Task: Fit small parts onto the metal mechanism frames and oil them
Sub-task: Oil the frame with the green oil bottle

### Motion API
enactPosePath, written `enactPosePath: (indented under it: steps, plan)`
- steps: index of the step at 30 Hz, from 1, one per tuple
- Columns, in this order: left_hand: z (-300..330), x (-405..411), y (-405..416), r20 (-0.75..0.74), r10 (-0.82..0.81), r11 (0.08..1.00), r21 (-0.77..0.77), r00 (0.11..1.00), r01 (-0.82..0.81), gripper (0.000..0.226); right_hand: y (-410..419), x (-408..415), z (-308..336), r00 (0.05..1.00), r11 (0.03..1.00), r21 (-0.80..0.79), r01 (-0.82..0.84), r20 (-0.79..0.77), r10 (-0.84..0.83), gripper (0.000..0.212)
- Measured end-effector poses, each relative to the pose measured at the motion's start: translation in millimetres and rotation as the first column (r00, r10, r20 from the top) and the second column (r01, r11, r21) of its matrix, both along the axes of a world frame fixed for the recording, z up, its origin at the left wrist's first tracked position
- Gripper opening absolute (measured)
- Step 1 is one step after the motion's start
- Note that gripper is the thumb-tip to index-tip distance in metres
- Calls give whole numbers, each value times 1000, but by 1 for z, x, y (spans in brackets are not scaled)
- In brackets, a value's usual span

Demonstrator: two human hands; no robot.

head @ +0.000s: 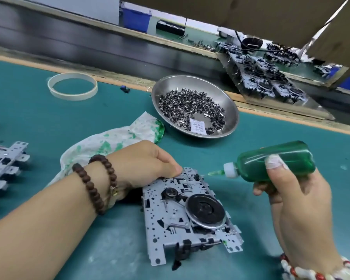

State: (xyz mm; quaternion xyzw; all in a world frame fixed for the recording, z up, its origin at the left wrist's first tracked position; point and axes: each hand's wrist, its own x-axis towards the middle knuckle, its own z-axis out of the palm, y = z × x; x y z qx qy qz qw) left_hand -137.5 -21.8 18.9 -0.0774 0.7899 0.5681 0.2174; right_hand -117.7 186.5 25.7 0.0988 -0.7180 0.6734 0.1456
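Observation:
A grey metal mechanism frame (170, 219) with a black flywheel lies on the green mat in front of me. My left hand (143, 164) rests on its far left corner, fingers curled down against the frame's edge. My right hand (295, 195) grips a green oil bottle (275, 160) held sideways. Its thin needle tip (207, 174) points left and touches the frame's far edge. A steel bowl (228, 98) behind holds several small dark metal parts and a white paper packet.
A green-stained white cloth (109, 142) lies under my left wrist. More frames (2, 164) sit at the left edge. A tape ring (72, 85) lies far left. Beyond the mat's wooden edge runs a dark conveyor, with a tray of assembled mechanisms (267, 81) at right.

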Motion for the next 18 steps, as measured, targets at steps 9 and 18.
enactPosePath:
  steps: [9,18]
  plan:
    - [1,2,1,2,14,1000,24,1000,-14,11,1,0,-2,1000,999,42,0,-2,0,43]
    - [1,3,1,-4,17,1000,21,1000,-16,10,2,-1,-4,1000,998,62,2,-20,-1,42]
